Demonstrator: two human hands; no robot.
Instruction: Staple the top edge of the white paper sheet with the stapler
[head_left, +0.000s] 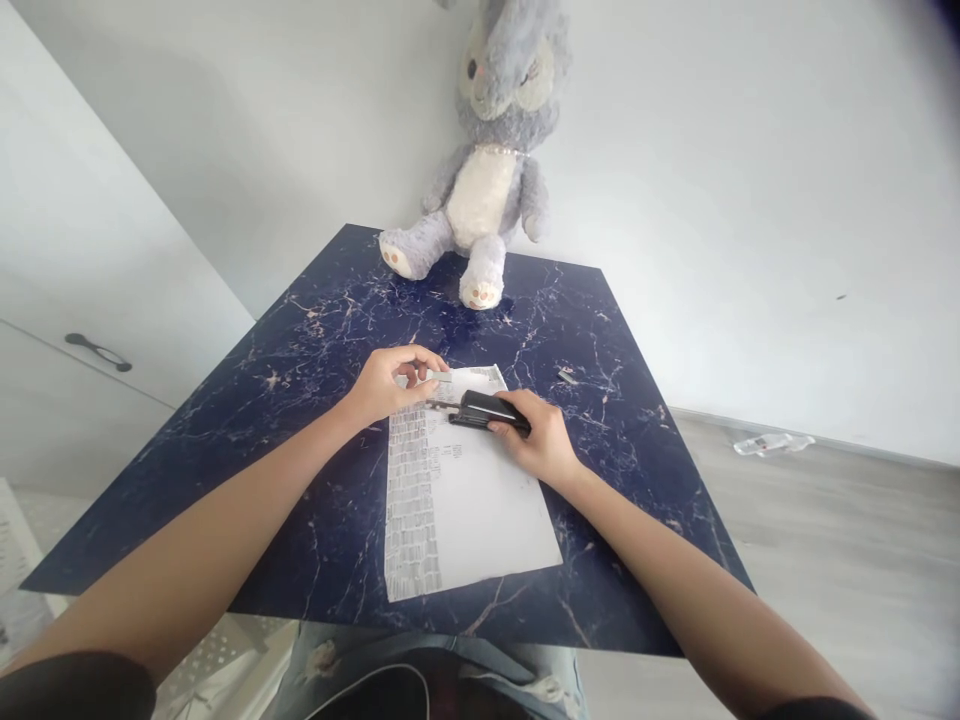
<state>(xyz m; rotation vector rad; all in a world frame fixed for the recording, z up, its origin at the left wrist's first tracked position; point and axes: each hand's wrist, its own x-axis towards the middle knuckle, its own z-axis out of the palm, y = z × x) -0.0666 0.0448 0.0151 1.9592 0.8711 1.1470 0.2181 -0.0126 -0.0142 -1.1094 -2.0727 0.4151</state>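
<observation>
In my right hand (541, 436) is a black stapler (487, 409), gripped by its rear end and held over the paper. A thin metal part (442, 404) sticks out from the stapler's front, toward my left hand. Between the thumb and fingers of my left hand (396, 381) is a small grey strip of staples (441, 377), just above that metal part. Below both hands lies a white sheet of paper (495, 520), with rows of dark marks down its left side and a little writing near the middle.
A grey plush rabbit (484, 190) sits at the back of the dark blue marbled table (300, 520), against the wall. Right of the paper lies a small greyish piece (568, 377). On the floor at the right is a clear plastic item (772, 444). A white cabinet (97, 250) stands at the left.
</observation>
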